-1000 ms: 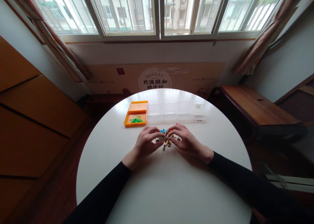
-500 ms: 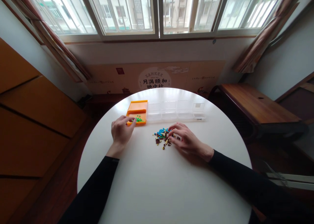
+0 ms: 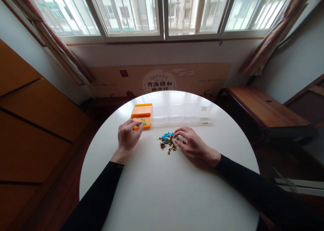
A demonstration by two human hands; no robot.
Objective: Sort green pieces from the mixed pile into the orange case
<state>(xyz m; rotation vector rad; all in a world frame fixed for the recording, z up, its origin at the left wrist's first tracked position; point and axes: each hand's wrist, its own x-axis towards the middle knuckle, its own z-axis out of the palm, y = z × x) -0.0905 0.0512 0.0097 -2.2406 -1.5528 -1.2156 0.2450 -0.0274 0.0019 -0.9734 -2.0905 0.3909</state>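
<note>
A small heap of tiny coloured pieces (image 3: 167, 140), blue, brown and yellow, lies in the middle of the round white table (image 3: 167, 190). My right hand (image 3: 193, 143) rests on the heap's right side, fingertips among the pieces. My left hand (image 3: 128, 135) is at the front edge of the orange tray (image 3: 141, 112), fingers curled and pinched over the green pieces (image 3: 143, 123) in it. Whether a piece is between those fingertips cannot be seen.
A row of clear plastic compartment boxes (image 3: 182, 114) stands right of the orange tray, at the table's far side. A wooden bench (image 3: 265, 111) is to the right, wooden cabinets (image 3: 30, 123) to the left, and a window wall is behind.
My left hand left the heap and went left to the orange tray, then shifted slightly right along its front. My right hand stayed on the heap.
</note>
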